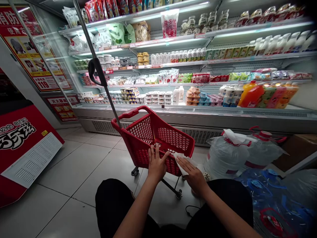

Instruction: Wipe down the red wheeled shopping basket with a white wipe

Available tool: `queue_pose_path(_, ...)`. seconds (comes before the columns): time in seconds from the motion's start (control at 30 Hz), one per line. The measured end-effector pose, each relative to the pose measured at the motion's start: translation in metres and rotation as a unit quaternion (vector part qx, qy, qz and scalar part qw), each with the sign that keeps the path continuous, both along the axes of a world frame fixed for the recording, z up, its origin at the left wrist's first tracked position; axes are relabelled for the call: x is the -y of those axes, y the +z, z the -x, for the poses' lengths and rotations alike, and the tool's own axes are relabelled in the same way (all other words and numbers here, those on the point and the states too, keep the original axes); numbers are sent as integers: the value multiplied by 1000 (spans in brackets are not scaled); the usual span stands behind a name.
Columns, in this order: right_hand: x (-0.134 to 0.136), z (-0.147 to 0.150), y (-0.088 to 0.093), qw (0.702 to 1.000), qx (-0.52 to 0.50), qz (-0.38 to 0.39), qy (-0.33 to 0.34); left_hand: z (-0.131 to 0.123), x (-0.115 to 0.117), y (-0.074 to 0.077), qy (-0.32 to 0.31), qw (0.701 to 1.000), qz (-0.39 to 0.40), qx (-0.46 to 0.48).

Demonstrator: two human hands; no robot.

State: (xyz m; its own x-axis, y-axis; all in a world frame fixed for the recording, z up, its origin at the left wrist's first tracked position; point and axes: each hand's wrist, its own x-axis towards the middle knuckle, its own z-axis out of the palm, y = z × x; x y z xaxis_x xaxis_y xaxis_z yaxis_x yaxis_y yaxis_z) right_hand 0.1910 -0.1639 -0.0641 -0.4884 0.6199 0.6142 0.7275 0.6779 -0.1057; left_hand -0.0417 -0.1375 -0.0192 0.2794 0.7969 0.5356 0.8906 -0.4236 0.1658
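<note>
A red plastic shopping cart (163,132) with latticed sides stands on small wheels in front of my knees. My left hand (157,163) rests against its near side, fingers spread, with nothing held. My right hand (192,172) presses a white cloth (183,163) flat on the near side by the right corner, its fingers stretched over the cloth. The cart's metal pole (111,102) rises at its left end and carries a black handle (97,72).
Behind the cart runs a refrigerated shelf unit (173,110) stocked with dairy goods and drinks. Bagged water jugs (228,155) and blue-tinted bottles (262,188) stand at right. A red freezer box (27,145) is at left on the tiled floor (74,178).
</note>
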Motion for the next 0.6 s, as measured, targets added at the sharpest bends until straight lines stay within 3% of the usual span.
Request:
queue_pose_path(0.17, -19, -36, 1, 997, 7, -7, 73, 27, 0, 8, -35, 999, -1, -20)
queue_pose_path(0.3, -34, -41, 1, 997, -27, 5, 66, 36, 2, 13, -35, 999, 5, -30)
queue_pose_path(0.47, -18, -1, -6, 997, -68, 28, -13, 8, 17, 7, -17, 999, 27, -14)
queue_pose_path(0.6, -4, 16, -7, 998, -49, 29, 1, -15, 37, -2, -37, 999, 33, -16)
